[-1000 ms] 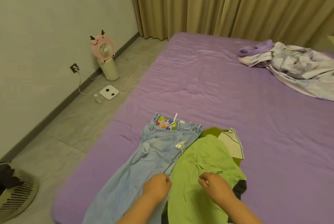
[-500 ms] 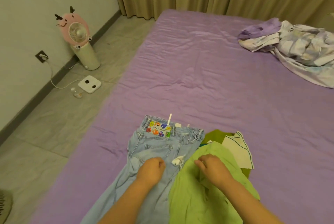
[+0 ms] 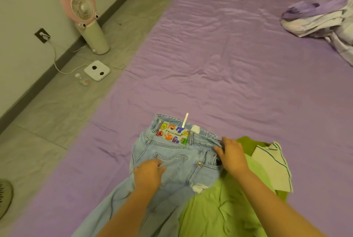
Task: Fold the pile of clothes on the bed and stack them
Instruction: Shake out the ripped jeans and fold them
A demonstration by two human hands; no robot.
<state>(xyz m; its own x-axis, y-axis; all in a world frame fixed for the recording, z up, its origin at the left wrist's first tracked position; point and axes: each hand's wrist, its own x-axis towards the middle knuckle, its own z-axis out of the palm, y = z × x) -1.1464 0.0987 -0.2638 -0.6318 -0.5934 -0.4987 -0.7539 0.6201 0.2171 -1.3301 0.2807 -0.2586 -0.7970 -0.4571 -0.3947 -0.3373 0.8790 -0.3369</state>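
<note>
The jeans (image 3: pixel 172 162) lay flat on the bed (image 3: pixel 219 64), near its close edge, with the waistband away from the person and the legs running back toward them. The left hand (image 3: pixel 148 174) rested on the seat of the jeans, by the back pocket, with its fingers loosely bent and holding nothing, as far as I could see. The right hand (image 3: pixel 232 154) was at the right end of the waistband; its fingers seemed to pinch the denim there, but the fingertips were partly hidden, so I could not be sure.

Just beside the jeans, to the right, lay the green shirt (image 3: pixel 225 210), touching and partly over the right leg, and a white piece (image 3: pixel 273 166) lay on top of the green cloth.

I judged that the step was to fold the jeans in half lengthwise. To do it well, the person should first slide the shirt off the leg, so nothing drags. Then the right hand should lift the waistband corner and carry it over to the left one, while the left hand presses the seat flat as an anchor. The side seams should meet, and the wrinkles should be smoothed before the legs are folded up.
</note>
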